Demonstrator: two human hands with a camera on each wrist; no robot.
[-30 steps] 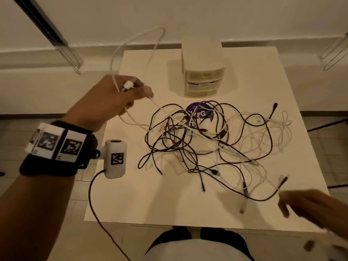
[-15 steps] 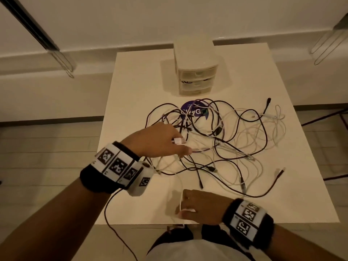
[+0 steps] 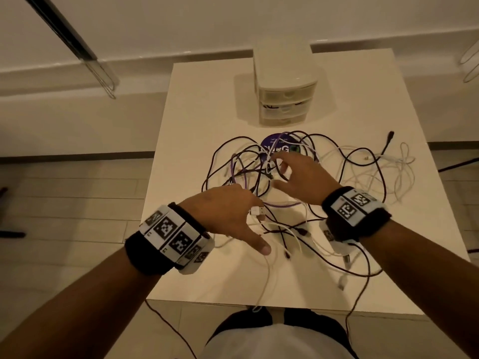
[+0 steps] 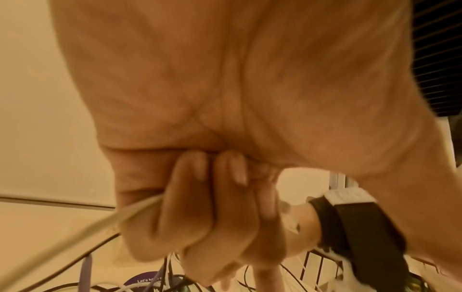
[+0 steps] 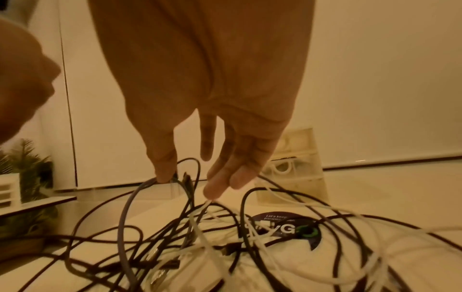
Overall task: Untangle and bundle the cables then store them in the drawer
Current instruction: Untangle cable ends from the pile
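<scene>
A tangle of dark, white and purple cables [image 3: 344, 174] lies spread over the middle of the white table [image 3: 197, 120]. My left hand [image 3: 248, 206] hovers at the tangle's near-left side. Its fingers [image 4: 212, 217] curl round a white cable [image 4: 100, 223], whose USB plug [image 3: 258, 211] sticks out beside the thumb. That cable trails toward the table's front edge. My right hand [image 3: 285, 172] is over the tangle's centre with fingers spread. Its thumb tip [image 5: 162, 173] touches a grey-purple cable [image 5: 125, 217] and its fingertips [image 5: 215, 189] touch a white strand; it grips nothing.
A small cream three-drawer unit [image 3: 283, 86] stands at the table's back centre, drawers pushed in. A round purple sticker [image 3: 276, 149] lies under the cables in front of it. Floor drops off on the table's left and front. A plant [image 5: 27, 158] stands off to the side.
My left hand came down from the raised left side to the tangle, still holding the white cable. My right hand moved from the front edge up into the tangle's centre and spread its fingers.
</scene>
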